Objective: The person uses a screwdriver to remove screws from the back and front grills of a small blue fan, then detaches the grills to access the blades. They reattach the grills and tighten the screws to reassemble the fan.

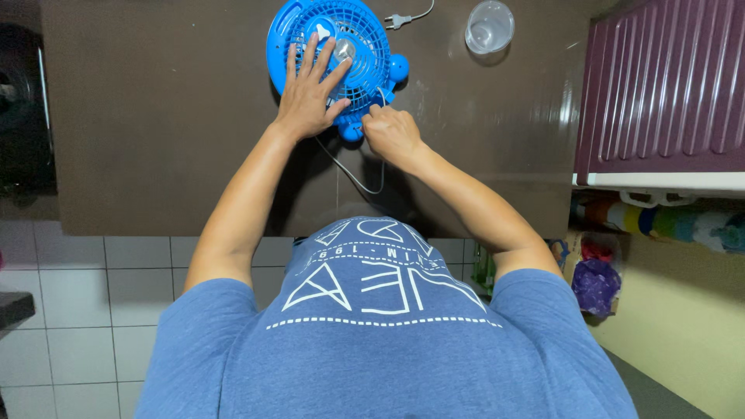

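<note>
1. A dark brown table (155, 116) filled the top of the view, its near edge above a white tiled floor (70, 295); a purple ribbed cabinet (660, 85) stood at the right, with bright clutter on a shelf below it.

2. A blue fan (365, 58) lay flat at the table's far middle, grille up, its round feet toward the person.

3. The left hand (309, 93) pressed on the grille, fingers spread apart and flat, clamping nothing, only holding the fan down.

4. The right hand (392, 133) sat just beside the fan's base, fingers curled together at the lower foot; whether they pinched a small part or the cord (353, 174) could not be told.

5. The step in hand seemed to be work at the base, at a fastener or the cord's entry, with the fan steadied. Judged from that, the next move called for firm downward pressure from the left hand while the right made a small, exact turn or pull.

6. The cord looped toward the near edge and its plug (397, 20) lay at the far edge, unplugged.

7. A clear cup (489, 27) stood well apart to the right of the fan. Bare table lay on both sides, so the elbows had room; the fan's top was close to the far edge, leaving little space to push it away.
</note>
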